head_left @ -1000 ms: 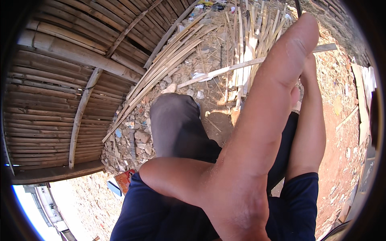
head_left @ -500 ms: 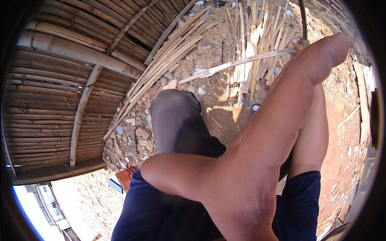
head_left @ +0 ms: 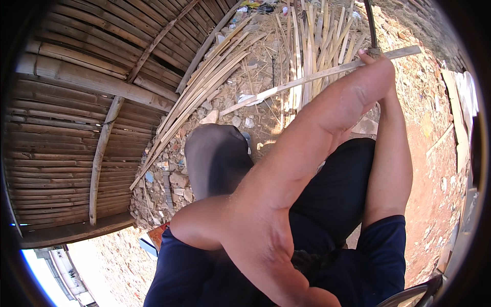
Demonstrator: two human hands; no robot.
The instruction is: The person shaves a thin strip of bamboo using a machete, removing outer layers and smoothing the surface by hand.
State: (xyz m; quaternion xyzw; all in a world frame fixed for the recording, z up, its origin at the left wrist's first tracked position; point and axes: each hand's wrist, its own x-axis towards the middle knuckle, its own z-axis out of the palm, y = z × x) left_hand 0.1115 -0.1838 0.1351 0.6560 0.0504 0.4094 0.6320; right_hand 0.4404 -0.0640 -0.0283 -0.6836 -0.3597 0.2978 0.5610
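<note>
1. The left forearm [head_left: 302,153], large and close to the camera, slants up toward the right across the lap.
2. At its far end the left hand [head_left: 377,82] is turned away, so whether its fingers are curled or spread cannot be told.
3. The right forearm [head_left: 393,158] rises nearly upright from a navy sleeve [head_left: 383,245]; the right hand is largely hidden behind the left, its grip unreadable.
4. Fingertips [head_left: 363,53] show at the bamboo strip [head_left: 307,78]; whose they are is unclear.
5. This strip runs diagonally beyond the knees, its upper end extending past the hands.
6. A dark, narrow bar [head_left: 372,23] reaches down to it beside the fingertips.
</note>
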